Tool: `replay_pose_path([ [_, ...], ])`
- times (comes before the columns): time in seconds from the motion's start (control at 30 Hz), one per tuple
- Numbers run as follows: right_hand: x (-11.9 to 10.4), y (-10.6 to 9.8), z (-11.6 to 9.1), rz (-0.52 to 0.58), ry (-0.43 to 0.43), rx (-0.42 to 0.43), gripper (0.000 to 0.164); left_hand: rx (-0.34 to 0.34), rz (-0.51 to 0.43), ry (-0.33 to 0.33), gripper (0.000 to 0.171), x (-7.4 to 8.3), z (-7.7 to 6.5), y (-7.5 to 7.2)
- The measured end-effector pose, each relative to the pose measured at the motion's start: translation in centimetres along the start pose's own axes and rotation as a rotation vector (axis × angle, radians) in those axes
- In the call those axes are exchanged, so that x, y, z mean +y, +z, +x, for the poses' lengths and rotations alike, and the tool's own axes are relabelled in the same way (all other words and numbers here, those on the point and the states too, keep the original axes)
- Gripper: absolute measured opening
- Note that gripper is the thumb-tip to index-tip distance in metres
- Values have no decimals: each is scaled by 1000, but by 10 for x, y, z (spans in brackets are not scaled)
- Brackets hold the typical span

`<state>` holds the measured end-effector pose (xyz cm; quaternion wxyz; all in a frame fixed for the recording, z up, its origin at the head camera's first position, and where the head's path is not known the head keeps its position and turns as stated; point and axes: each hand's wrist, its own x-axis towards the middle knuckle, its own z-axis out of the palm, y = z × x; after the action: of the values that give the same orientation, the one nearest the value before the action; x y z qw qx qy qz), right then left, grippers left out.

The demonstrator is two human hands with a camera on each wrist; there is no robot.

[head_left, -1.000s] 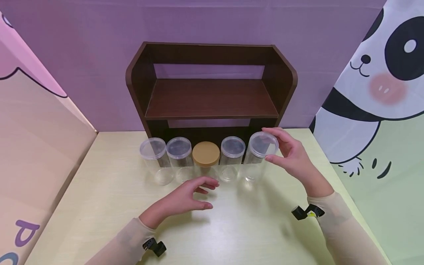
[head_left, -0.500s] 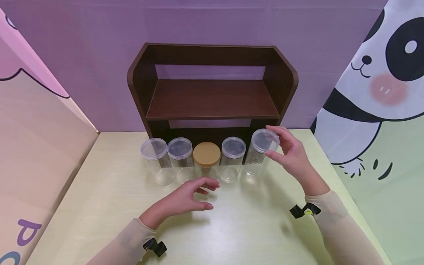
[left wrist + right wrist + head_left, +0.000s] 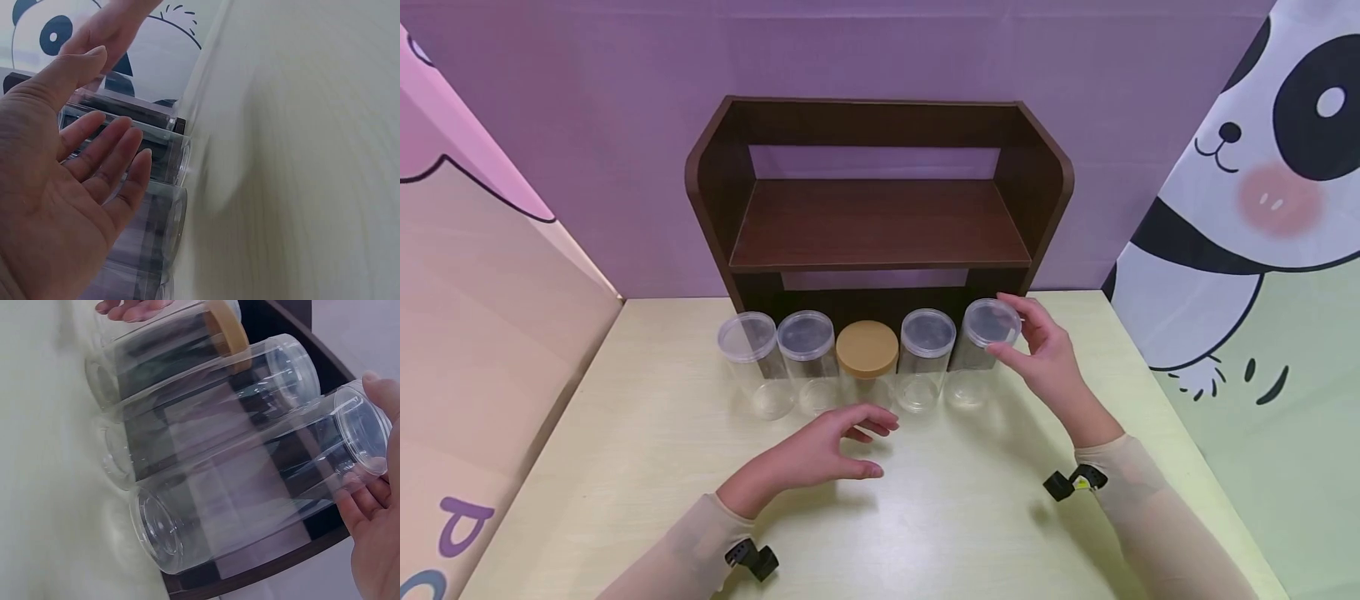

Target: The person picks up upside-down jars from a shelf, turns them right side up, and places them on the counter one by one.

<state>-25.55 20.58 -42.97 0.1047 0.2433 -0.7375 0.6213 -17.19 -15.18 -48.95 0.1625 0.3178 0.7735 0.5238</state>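
Note:
Several clear lidded jars stand in a row before the shelf. My right hand (image 3: 1048,362) grips the rightmost jar (image 3: 973,358) by its clear lid, thumb at the front and fingers round the far side. In the right wrist view this tall jar (image 3: 237,494) is close beside its neighbour, a clear-lidded jar (image 3: 200,428). The middle jar has a tan lid (image 3: 867,350). My left hand (image 3: 820,450) hovers in front of the middle jar, fingers loosely bent and thumb apart, holding nothing. From the left wrist, the palm of the left hand (image 3: 69,194) shows bare.
A dark brown two-tier shelf (image 3: 880,221) stands behind the row, against a purple backdrop (image 3: 880,50). Two more clear-lidded jars, the left one (image 3: 747,337) and its neighbour (image 3: 806,336), stand left of the tan lid. The pale tabletop (image 3: 940,517) spreads in front.
The right hand moved the rightmost jar slightly back and up, then down and left, closer to its neighbour. The left hand stayed in place.

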Motion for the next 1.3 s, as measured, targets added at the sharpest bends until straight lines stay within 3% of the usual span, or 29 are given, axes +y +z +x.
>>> replay_pose_path([
  [0.13, 6, 1, -1, -36, 44, -10, 69, -4, -2, -3, 59, 0, 0, 0],
  [0.5, 17, 6, 0, -23, 66, -10, 68, -12, 0, -1, 59, 3, 0, -1],
  [1.03, 26, 13, -5, 1, 33, 45, 68, -14, 2, -11, 58, 4, 0, 0],
  [1.3, 27, 13, -8, -20, 60, 47, 68, -13, 5, -8, 57, 4, -1, 0],
])
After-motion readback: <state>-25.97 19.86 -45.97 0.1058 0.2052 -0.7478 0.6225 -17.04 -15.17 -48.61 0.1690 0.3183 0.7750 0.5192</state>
